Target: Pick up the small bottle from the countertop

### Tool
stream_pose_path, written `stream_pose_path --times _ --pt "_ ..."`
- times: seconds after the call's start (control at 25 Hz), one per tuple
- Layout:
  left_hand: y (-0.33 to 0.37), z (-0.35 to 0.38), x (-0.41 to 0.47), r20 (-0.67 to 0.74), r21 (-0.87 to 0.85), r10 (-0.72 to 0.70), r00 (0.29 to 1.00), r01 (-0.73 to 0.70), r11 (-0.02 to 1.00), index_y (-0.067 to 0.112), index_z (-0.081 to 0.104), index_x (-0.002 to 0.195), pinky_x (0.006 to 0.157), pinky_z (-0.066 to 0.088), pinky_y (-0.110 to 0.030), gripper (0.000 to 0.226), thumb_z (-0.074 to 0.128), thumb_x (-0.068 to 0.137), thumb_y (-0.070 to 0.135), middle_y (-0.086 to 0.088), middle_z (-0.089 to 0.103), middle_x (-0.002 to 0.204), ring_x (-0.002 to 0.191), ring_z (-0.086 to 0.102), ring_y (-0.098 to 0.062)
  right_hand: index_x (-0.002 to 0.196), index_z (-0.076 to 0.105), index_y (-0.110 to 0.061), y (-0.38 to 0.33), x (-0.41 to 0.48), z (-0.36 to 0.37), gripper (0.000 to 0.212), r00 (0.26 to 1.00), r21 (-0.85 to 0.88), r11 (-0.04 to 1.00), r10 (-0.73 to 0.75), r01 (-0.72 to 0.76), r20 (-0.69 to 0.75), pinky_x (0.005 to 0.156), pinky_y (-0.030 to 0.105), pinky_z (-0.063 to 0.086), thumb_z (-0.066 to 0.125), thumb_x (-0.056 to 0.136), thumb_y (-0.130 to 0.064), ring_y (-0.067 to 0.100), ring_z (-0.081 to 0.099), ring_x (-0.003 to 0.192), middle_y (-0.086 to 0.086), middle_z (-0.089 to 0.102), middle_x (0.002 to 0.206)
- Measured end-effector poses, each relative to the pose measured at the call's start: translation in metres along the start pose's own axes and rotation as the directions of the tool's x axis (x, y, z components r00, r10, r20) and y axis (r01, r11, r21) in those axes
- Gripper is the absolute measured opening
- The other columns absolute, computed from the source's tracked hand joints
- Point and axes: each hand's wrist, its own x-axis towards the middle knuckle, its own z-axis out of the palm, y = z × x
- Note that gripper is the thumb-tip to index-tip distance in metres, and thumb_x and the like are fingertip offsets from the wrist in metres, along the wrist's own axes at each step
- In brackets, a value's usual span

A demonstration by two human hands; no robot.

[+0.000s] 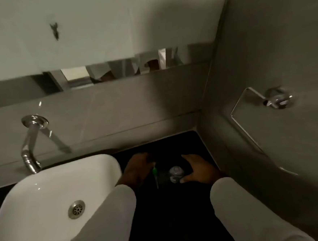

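On the dark counter beside the sink, my left hand is curled around a thin green-handled item, perhaps a toothbrush, which points down toward me. My right hand grips a small dark container with a rounded grey top, fingers arched over its far side and thumb at its near side. Both arms wear light sleeves. The scene is dim and what the container is stays unclear.
A white basin with a metal drain sits at the left under a chrome wall spout. A mirror hangs above the grey backsplash. On the right wall is a chrome towel ring.
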Motion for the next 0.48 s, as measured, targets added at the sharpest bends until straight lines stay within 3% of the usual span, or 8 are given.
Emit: stream_pose_path --times 0.12,0.24,0.4,0.48 --pt "-0.012 0.052 0.022 0.023 -0.050 -0.198 0.980 0.199 0.979 0.013 0.069 0.115 0.089 0.053 -0.037 0.038 0.066 0.089 0.040 -0.014 0.071 0.116 0.110 0.065 -0.033 0.154 0.039 -0.021 0.017 0.023 0.032 0.105 1.000 0.181 0.984 0.005 -0.008 0.018 0.122 0.038 0.033 0.092 0.065 -0.041 0.026 0.037 0.149 0.004 0.037 0.160" --pt "-0.017 0.081 0.037 0.094 -0.174 -0.335 0.938 0.347 0.922 0.014 0.067 0.119 0.089 0.056 -0.039 0.046 0.065 0.088 0.047 -0.013 0.071 0.115 0.105 0.067 -0.033 0.137 0.059 -0.015 0.028 0.041 0.056 0.076 0.997 0.348 0.937 -0.002 0.029 -0.079 0.115 0.045 0.044 0.091 0.069 -0.028 0.027 0.053 0.136 0.005 0.053 0.146" --pt "-0.018 0.098 0.056 0.038 -0.060 -0.412 0.910 0.414 0.908 0.003 0.065 0.118 0.089 0.055 -0.044 0.040 0.065 0.089 0.030 -0.023 0.067 0.120 0.109 0.064 -0.041 0.121 0.072 -0.015 0.037 0.057 0.063 0.054 0.988 0.414 0.908 0.010 0.056 -0.154 0.115 0.045 0.044 0.089 0.071 -0.030 0.025 0.055 0.133 0.002 0.056 0.144" --pt "-0.014 0.091 0.056 0.003 -0.041 -0.435 0.901 0.434 0.900 0.004 0.068 0.115 0.087 0.054 -0.042 0.036 0.066 0.089 0.027 -0.023 0.069 0.117 0.107 0.065 -0.042 0.116 0.074 -0.016 0.036 0.063 0.056 0.052 0.986 0.374 0.926 0.016 0.047 -0.164 0.121 0.046 0.036 0.089 0.069 -0.033 0.025 0.043 0.145 0.001 0.052 0.149"
